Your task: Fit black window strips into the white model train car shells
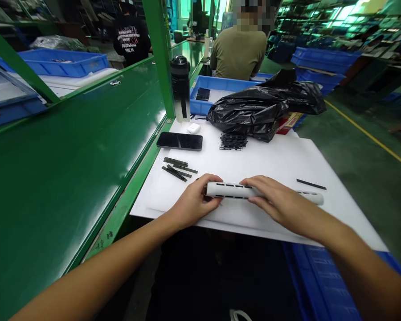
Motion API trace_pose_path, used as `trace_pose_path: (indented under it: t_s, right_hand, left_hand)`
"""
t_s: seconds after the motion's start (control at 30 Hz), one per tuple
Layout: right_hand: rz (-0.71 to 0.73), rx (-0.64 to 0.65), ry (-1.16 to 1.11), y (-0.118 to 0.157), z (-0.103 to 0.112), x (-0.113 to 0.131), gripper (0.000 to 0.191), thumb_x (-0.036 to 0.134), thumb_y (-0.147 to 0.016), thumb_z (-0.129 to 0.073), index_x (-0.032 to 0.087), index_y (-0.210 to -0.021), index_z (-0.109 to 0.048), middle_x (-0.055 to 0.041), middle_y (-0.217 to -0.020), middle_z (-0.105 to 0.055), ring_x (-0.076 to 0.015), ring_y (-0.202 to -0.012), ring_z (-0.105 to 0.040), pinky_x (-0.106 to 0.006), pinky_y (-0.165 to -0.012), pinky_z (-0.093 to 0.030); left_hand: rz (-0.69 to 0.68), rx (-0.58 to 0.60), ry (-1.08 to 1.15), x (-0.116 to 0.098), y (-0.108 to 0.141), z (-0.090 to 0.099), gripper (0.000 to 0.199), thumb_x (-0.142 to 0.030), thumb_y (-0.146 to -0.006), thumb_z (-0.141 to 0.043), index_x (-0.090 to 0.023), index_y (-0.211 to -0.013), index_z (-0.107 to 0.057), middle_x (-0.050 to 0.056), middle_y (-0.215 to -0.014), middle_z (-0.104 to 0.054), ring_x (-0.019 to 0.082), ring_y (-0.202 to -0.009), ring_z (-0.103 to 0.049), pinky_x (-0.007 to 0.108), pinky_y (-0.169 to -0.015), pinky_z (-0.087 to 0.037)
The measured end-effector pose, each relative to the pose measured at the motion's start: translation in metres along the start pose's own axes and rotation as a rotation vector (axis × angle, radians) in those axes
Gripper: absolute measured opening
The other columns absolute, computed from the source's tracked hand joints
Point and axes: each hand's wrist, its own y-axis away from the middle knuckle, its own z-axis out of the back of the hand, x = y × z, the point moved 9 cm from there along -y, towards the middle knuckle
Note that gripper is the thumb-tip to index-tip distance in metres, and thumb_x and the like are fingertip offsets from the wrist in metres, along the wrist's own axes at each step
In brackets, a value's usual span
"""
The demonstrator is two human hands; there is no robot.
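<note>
Fingers [214, 201] of both hands lie together and curl over a white slotted plastic tube [229, 190], the left hand [194, 200] gripping its left end and the right hand [277, 203] covering its middle. Narrow dark slots run in rows along the tube, whose rounded right end shows bare. It lies lengthwise on a white plastic sheet [274, 160], with loose black strips [175, 168] beyond the left hand and a single black strip [310, 184] near the tube's right end.
</note>
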Motion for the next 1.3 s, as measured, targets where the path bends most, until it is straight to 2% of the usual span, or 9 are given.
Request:
trace_pose_path:
  t_s: [0.17,0.3,0.43,0.57,0.67,0.87,1.07,1.17,1.3]
  right_hand:
    - [-0.058,0.333,-0.152,-0.035,0.010,-0.019,0.034,0.047,-0.096,-0.055,0.032,-0.124,-0.067,-0.0004,-0.122,-0.069,-0.0245,-0.108,-0.065,-0.037,-0.089,-0.053]
    - [-0.046,0.192,-0.195,-0.107,0.007,-0.003,0.025,0.038,-0.095,-0.057,0.026,-0.110,-0.073,0.0000,-0.114,-0.072,-0.0199,-0.103,-0.066,-0.031,-0.087,-0.050]
    - [-0.045,0.121,-0.165,-0.175,-0.028,0.027,0.016,0.029,-0.091,-0.063,0.022,-0.099,-0.075,-0.0007,-0.101,-0.074,-0.0170,-0.091,-0.067,-0.025,-0.077,-0.048]
    - [-0.074,0.168,-0.123,-0.211,-0.060,0.047,0.009,0.028,-0.082,-0.074,0.021,-0.086,-0.076,-0.0045,-0.089,-0.075,-0.0213,-0.083,-0.067,-0.028,-0.070,-0.048]
    - [-0.110,0.185,-0.095,-0.220,-0.066,0.051,0.006,0.019,-0.076,-0.076,0.017,-0.072,-0.072,-0.0092,-0.081,-0.073,-0.0247,-0.079,-0.067,-0.030,-0.068,-0.048]
    - [-0.071,0.076,-0.263,-0.196,-0.029,0.045,0.005,0.017,-0.088,-0.062,0.017,-0.089,-0.067,-0.0026,-0.076,-0.071,-0.0145,-0.068,-0.066,-0.023,-0.060,-0.047]
    - [-0.052,-0.235,-0.497,-0.098,0.037,0.008,0.013,0.032,-0.083,-0.075,0.020,-0.084,-0.071,-0.0004,-0.075,-0.070,-0.0154,-0.066,-0.066,-0.027,-0.060,-0.052]
    - [-0.108,-0.320,-0.401,-0.045,0.043,-0.013,0.014,0.036,-0.083,-0.077,0.026,-0.093,-0.075,0.0006,-0.086,-0.073,-0.0168,-0.072,-0.068,-0.029,-0.065,-0.054]
    - [0.030,-0.307,-0.236,-0.013,0.033,-0.005,0.009,0.028,-0.088,-0.072,0.027,-0.097,-0.075,0.0006,-0.093,-0.072,-0.0166,-0.080,-0.066,-0.029,-0.069,-0.053]
  left_hand:
    - [0.018,0.007,-0.052,-0.001,0.002,0.000,0.035,-0.032,-0.083,-0.070,-0.020,-0.115,-0.060,0.005,-0.105,-0.064,0.016,-0.079,-0.056,0.025,-0.065,-0.044]
    - [-0.022,0.013,-0.113,-0.006,0.004,-0.001,0.041,-0.038,-0.087,-0.067,-0.022,-0.123,-0.059,0.002,-0.098,-0.067,0.013,-0.066,-0.051,0.027,-0.066,-0.044]
    - [-0.065,0.007,-0.104,-0.009,0.005,0.000,0.037,-0.035,-0.090,-0.063,-0.021,-0.124,-0.060,0.004,-0.110,-0.069,0.015,-0.076,-0.059,0.027,-0.074,-0.047]
    - [-0.091,-0.001,-0.101,-0.010,0.004,0.001,0.038,-0.033,-0.089,-0.065,-0.019,-0.123,-0.061,0.006,-0.118,-0.068,0.018,-0.087,-0.063,0.028,-0.077,-0.049]
    - [-0.092,-0.006,-0.095,-0.009,0.003,0.003,0.037,-0.033,-0.088,-0.065,-0.018,-0.122,-0.062,0.007,-0.120,-0.068,0.019,-0.090,-0.064,0.029,-0.080,-0.050]
    - [0.038,0.027,0.191,0.005,0.000,0.001,0.036,-0.039,-0.094,-0.058,-0.019,-0.125,-0.058,0.008,-0.111,-0.068,0.016,-0.073,-0.071,0.028,-0.072,-0.057]
    - [0.210,0.025,0.495,0.019,-0.004,-0.002,0.034,-0.040,-0.098,-0.051,-0.017,-0.122,-0.058,0.009,-0.109,-0.066,0.021,-0.081,-0.075,0.030,-0.071,-0.062]
    - [0.252,0.009,0.547,0.023,-0.005,-0.003,0.031,-0.036,-0.097,-0.051,-0.016,-0.120,-0.059,0.008,-0.105,-0.067,0.022,-0.081,-0.075,0.032,-0.075,-0.063]
    - [0.235,0.003,0.536,0.022,-0.006,-0.003,0.030,-0.035,-0.097,-0.052,-0.017,-0.119,-0.061,0.008,-0.103,-0.068,0.022,-0.082,-0.075,0.033,-0.076,-0.063]
